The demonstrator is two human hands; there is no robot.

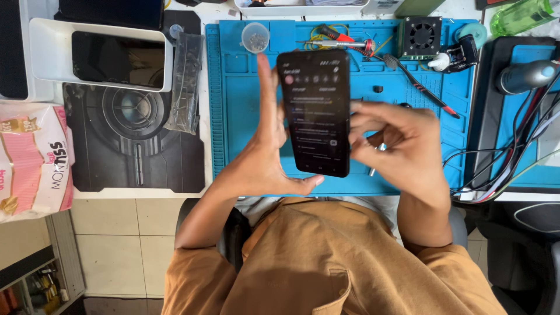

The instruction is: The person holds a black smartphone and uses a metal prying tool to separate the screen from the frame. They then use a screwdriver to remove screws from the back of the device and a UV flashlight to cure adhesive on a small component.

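At far left, a pink-and-white packet (32,160) on the bench edge; above it a white tray (41,55) with a dark slab inside; beside these a black mat (134,146) with a round printed pattern, and a clear bag (185,81) of small parts lying across its top edge. Further right, a blue mat (245,116) over the middle of the bench; near its top left a small clear cup (255,37). Above that mat, left hand (262,154) spread wide, fingers straight up along the left edge of a phone (318,111), thumb hooked under its bottom edge; phone upright, screen lit and facing the camera, cradled between both hands. Right hand (402,146) curled narrow against the phone's right edge, fingertips on its side; hard to tell how firmly. Behind, a red-handled tool (344,41), a black probe (417,84), a small fan (421,36); at far right a tangle of cables (501,163).
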